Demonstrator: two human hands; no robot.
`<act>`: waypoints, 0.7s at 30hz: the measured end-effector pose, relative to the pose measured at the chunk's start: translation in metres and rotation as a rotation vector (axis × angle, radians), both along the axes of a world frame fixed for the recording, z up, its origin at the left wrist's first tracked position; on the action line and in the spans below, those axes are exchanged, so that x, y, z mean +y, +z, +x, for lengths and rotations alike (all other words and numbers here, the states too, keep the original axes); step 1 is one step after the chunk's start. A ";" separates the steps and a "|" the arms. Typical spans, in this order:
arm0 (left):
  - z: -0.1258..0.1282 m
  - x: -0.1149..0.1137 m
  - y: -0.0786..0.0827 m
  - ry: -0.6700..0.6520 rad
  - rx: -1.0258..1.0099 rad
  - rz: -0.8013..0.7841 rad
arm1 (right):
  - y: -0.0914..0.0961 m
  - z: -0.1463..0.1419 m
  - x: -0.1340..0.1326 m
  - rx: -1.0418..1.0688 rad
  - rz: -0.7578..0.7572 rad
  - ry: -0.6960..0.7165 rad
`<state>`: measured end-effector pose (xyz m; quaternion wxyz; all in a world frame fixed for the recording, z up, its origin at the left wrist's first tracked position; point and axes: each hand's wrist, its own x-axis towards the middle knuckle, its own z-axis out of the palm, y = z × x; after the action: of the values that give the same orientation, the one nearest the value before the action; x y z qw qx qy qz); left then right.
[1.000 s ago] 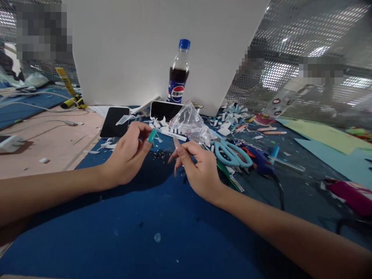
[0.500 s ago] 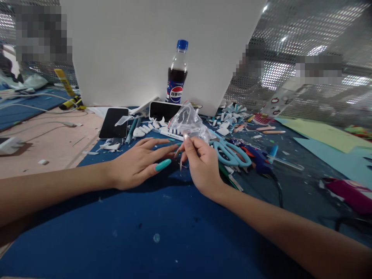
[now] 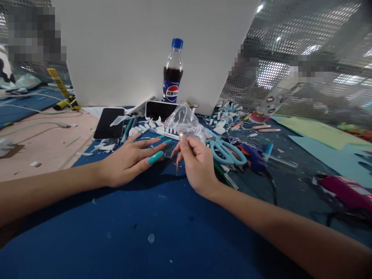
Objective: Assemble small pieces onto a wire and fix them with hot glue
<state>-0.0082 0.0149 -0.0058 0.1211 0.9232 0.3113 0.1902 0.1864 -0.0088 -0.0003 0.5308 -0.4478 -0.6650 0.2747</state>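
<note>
My left hand is stretched low over the blue mat, palm down, fingers spread. Long teal nails show on its fingers and thumb; nothing is in it. To its right, my right hand is closed, thumb pressed against the index finger and the other fingers curled, their long nails pointing down. Whatever it may pinch is too small or hidden to make out. Just behind it lies a crumpled clear plastic bag. Light-blue scissors rest to its right. A white marker lies behind the gap between the hands.
A cola bottle stands before a white board. Two phones, one dark-screened phone at left, lie among white scraps. To the right are a blue glue gun, a magenta tool and coloured paper.
My left hand has drawn slightly left, widening the gap to my right hand. The right hand keeps its pinch. The whole view has shifted a little.
</note>
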 end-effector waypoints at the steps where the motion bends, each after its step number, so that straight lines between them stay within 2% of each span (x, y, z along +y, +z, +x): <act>1: -0.001 0.001 0.000 0.005 -0.004 -0.007 | 0.000 0.000 0.000 -0.003 0.001 0.001; 4: -0.004 0.004 0.000 0.035 -0.070 -0.048 | 0.000 0.001 0.000 -0.016 0.005 -0.006; 8: -0.007 0.005 0.001 0.198 -0.325 -0.171 | 0.000 0.001 -0.002 -0.032 -0.009 0.018; 10: -0.006 0.004 0.002 0.275 -0.410 -0.144 | 0.000 0.001 -0.002 -0.041 -0.019 0.036; 12: -0.003 0.004 0.002 0.305 -0.370 0.019 | 0.000 0.001 -0.002 -0.052 -0.018 0.041; 16: 0.008 0.008 0.000 0.288 -0.120 0.392 | 0.001 0.000 -0.002 -0.053 -0.011 0.037; 18: 0.013 0.013 -0.002 0.259 -0.009 0.462 | 0.000 -0.001 -0.001 -0.046 -0.014 0.036; 21: 0.018 0.022 -0.004 0.197 0.089 0.408 | 0.000 -0.002 0.000 -0.023 -0.024 0.039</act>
<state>0.0101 0.0366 -0.0100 -0.1011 0.9011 0.3600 0.2194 0.1847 -0.0085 -0.0007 0.5124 -0.4442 -0.6762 0.2878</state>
